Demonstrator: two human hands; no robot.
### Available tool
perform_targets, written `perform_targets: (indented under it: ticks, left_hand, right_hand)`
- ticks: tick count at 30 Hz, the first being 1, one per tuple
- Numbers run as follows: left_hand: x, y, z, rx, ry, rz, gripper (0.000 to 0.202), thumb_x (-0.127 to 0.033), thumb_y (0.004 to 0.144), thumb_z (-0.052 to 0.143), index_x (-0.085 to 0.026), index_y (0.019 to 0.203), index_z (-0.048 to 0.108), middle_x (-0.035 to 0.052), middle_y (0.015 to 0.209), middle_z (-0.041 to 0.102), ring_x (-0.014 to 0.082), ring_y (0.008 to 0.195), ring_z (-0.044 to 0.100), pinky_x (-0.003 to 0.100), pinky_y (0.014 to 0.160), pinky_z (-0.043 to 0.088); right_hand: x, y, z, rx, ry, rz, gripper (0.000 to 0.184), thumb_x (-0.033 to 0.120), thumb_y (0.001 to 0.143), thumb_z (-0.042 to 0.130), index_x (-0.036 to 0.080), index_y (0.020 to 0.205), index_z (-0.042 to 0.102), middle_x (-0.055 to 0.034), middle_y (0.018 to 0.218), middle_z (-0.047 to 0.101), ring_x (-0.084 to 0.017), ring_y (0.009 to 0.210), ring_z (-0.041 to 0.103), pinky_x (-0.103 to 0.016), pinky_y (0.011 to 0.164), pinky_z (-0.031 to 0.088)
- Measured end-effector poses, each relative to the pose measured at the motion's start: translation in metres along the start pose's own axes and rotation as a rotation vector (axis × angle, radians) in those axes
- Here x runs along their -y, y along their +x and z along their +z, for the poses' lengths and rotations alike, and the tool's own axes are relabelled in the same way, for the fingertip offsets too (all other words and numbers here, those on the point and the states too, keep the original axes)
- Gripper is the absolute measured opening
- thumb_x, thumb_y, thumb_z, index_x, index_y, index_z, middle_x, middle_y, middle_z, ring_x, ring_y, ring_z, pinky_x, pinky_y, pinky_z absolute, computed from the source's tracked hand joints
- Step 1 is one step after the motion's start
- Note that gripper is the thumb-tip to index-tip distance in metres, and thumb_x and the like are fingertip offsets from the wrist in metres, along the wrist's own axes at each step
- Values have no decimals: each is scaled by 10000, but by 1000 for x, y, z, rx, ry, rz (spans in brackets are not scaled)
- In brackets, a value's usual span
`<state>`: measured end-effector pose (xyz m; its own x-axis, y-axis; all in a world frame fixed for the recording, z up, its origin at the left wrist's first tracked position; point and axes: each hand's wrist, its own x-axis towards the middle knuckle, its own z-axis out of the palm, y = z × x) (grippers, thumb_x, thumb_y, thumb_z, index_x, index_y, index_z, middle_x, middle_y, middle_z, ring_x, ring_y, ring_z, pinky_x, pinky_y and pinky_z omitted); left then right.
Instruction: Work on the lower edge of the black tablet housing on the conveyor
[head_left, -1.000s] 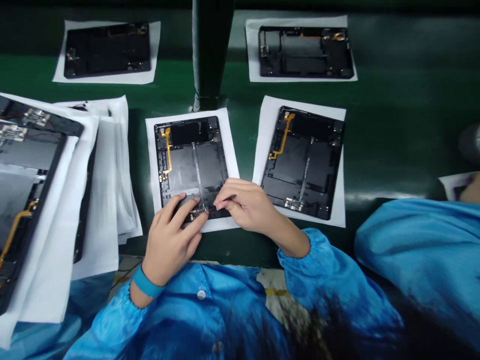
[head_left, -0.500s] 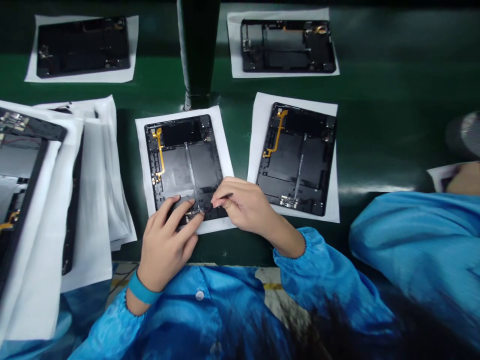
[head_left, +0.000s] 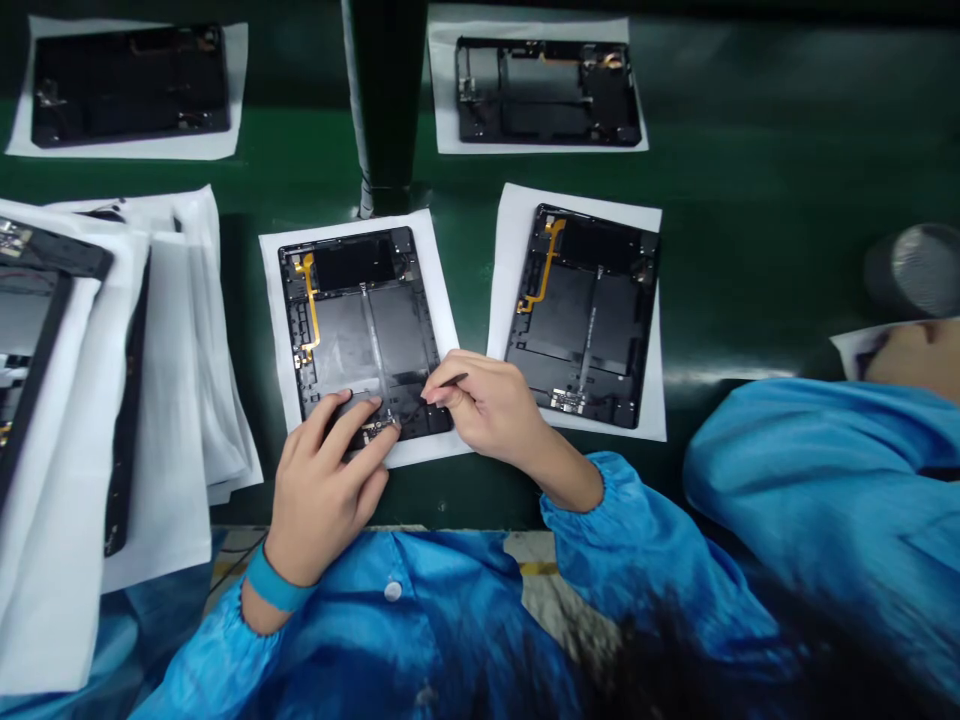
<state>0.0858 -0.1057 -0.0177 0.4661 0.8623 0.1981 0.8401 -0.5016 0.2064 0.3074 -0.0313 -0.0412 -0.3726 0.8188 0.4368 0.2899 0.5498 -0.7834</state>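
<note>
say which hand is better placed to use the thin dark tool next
Probably the right hand: it pinches the thin dark tool over the lower right of the open device, while the left hand rests spread fingers at the small circuit board.

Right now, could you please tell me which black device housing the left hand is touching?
The front middle housing, between the paper-layered stack and the right-hand housing: the left hand rests on its near part and touches none of the others.
</note>
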Motion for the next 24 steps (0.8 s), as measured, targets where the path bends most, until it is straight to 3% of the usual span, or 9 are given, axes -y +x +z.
perform_targets:
  ticks: [15, 20, 24]
  left_hand:
    - [-1, 0, 1, -32, 18, 2, 268, -190, 984, 532, -252, 1190, 692, 52, 1378, 621, 331, 1352, 508, 431, 980, 467]
    - [-1, 2, 2, -40, 37, 15, 281, -193, 980, 517, -250, 1182, 704, 56, 1368, 624, 340, 1331, 516, 445, 968, 469]
    - [-2, 3, 2, -34, 66, 11, 326, -207, 976, 504, -266, 1215, 717, 80, 1355, 616, 353, 1306, 516, 461, 953, 468]
  right_hand:
    - [2, 2, -5, -43, -42, 41, 238, 230, 1032, 503, 216, 810, 588, -12, 770, 679, -145, 712, 628, -278, 648, 498]
    - [5, 3, -8, -53, -20, 109, 195, 191, 1007, 535, 209, 829, 609, -6, 778, 681, -135, 697, 628, -268, 627, 484]
    - [6, 3, -7, -43, -29, 70, 193, 159, 998, 542, 210, 821, 600, -4, 771, 682, -134, 693, 620, -272, 622, 477]
